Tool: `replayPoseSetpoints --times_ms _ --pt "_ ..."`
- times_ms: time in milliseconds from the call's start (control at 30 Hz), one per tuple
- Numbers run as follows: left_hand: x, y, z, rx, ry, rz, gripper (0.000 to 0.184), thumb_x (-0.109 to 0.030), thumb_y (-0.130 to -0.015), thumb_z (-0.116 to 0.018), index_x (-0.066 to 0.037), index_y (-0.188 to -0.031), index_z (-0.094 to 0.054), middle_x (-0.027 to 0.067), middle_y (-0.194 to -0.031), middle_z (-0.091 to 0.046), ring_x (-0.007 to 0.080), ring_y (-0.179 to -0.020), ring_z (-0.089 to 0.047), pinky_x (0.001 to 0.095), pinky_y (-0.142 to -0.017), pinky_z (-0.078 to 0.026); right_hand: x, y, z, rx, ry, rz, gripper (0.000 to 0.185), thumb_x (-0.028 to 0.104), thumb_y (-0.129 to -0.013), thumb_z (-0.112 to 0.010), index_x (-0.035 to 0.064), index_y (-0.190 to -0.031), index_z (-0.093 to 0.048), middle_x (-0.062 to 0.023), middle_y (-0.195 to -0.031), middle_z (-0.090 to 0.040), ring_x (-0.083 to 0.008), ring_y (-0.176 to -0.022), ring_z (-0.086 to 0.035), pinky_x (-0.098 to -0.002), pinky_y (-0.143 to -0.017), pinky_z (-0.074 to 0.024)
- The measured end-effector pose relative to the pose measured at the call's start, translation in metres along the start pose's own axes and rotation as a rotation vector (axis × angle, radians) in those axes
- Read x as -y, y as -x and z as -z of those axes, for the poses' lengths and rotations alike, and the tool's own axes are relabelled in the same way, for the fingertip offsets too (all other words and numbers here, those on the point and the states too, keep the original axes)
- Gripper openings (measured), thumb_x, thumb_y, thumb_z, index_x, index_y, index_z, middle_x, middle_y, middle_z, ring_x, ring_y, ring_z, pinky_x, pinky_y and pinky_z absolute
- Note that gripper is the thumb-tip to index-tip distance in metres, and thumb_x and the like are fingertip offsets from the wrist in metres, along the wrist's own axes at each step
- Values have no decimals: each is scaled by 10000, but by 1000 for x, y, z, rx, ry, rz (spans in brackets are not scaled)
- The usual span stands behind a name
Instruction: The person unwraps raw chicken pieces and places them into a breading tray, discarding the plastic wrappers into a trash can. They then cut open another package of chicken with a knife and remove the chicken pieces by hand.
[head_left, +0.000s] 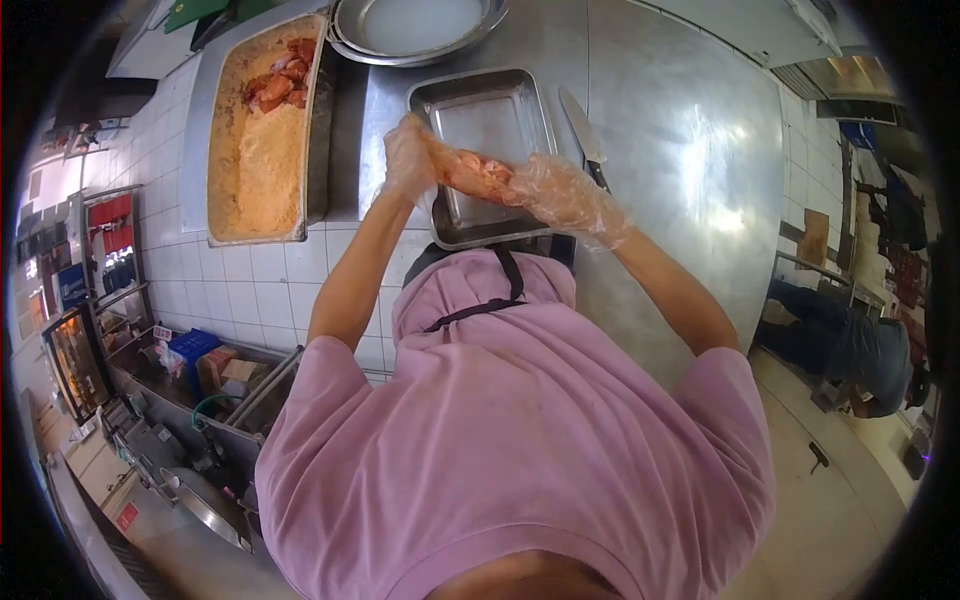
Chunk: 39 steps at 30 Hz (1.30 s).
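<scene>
Stretched between my hands over a metal tray (548, 150) is a long piece of raw meat (478, 176), reddish and wet. My left hand (410, 160), in a clear plastic glove, is closed on its left end. The right end is gripped by my right hand (570, 197), gloved the same way. Inside the tray no other piece shows. To the left, a deep rectangular pan (215, 150) holds orange powder (262, 170), with several red marinated meat pieces (283, 78) at its far end.
A knife (580, 125) lies just right of the tray on the steel table (680, 150). Round metal bowls (420, 58) stand beyond the tray. A sink (250, 400) is at the lower left. Another person (850, 345) is at the far right.
</scene>
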<state>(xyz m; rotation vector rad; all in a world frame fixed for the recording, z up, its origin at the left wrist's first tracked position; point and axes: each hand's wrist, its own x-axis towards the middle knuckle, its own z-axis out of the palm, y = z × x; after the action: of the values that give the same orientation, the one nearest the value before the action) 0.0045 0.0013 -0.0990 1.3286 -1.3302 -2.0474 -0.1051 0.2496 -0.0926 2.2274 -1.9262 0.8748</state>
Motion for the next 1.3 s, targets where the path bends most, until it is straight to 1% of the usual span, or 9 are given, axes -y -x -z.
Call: replayPoseSetpoints --times_ms 233,333,433,533,633,733,1067,1200,1300 --pt "5 -32 12 -39 71 109 320 -284 -922 -533 -61 -694 -517 42 -690 -497 169 -599 -490 376 -541 -427 14 -12 11 -50 -41 24 217 134 -844 -679 106 -1060 -691 -97 -1002 -670 -306 -946 -632 -437 -932 -511" --pt "-21 8 9 170 -100 -11 408 -379 -959 -529 -69 -694 -519 35 -673 -466 156 -586 -465 381 -547 -414 23 -9 17 139 -146 -299 173 155 -877 -677 64 -1023 -692 -128 -1015 -664 -334 -931 -628 -450 -887 -513" --pt "-17 28 7 261 -269 -126 540 -521 -1004 -464 -78 -704 -534 5 -628 -461 132 -576 -416 354 -539 -370 48 -31 34 -28 -63 -443 178 195 -918 -658 31 -980 -687 -166 -993 -657 -362 -931 -622 -466 -838 -504" --pt "-35 51 -12 350 -421 -182 583 -559 -1015 -439 -76 -704 -538 -8 -621 -479 125 -593 -424 344 -545 -362 47 -36 7 -256 87 -288 233 163 -806 -685 22 -991 -674 -169 -1001 -648 -362 -967 -634 -469 -833 -511" --pt "-44 62 -26 439 -469 -265 612 -577 -1014 -436 -70 -687 -541 -2 -625 -492 122 -614 -440 340 -552 -371 33 -51 11 -44 -470 -471 260 164 -802 -688 10 -1009 -658 -184 -1002 -640 -376 -965 -624 -473 -849 -500" --pt "-55 68 -31 468 -398 -264 627 -579 -1008 -449 -59 -672 -550 12 -632 -500 122 -629 -446 339 -562 -386 25 -59 17 -46 -424 -500 212 162 -797 -663 12 -945 -680 -191 -935 -652 -385 -927 -639 -477 -825 -502" --pt "-47 73 -45 578 -483 -285 662 -583 -1010 -446 -12 -687 -541 37 -647 -461 143 -668 -421 360 -627 -400 -8 -62 -20 881 93 -475 257 272 -787 -697 40 -893 -725 -193 -901 -704 -362 -899 -682 -441 -816 -544" --pt "-33 62 -51 592 -424 -388 668 -547 -1003 -500 20 -656 -568 63 -603 -493 146 -626 -458 372 -601 -430 -44 -8 -70 307 14 -212 334 297 -771 -700 61 -1008 -695 -175 -994 -703 -337 -966 -669 -431 -859 -529" --pt "-33 62 -48 610 -419 -410 650 -564 -1015 -472 -20 -666 -529 23 -635 -450 130 -651 -411 360 -599 -398 -21 -16 -62 271 67 -456 301 263 -738 -705 57 -958 -697 -189 -946 -698 -350 -953 -660 -450 -846 -519"
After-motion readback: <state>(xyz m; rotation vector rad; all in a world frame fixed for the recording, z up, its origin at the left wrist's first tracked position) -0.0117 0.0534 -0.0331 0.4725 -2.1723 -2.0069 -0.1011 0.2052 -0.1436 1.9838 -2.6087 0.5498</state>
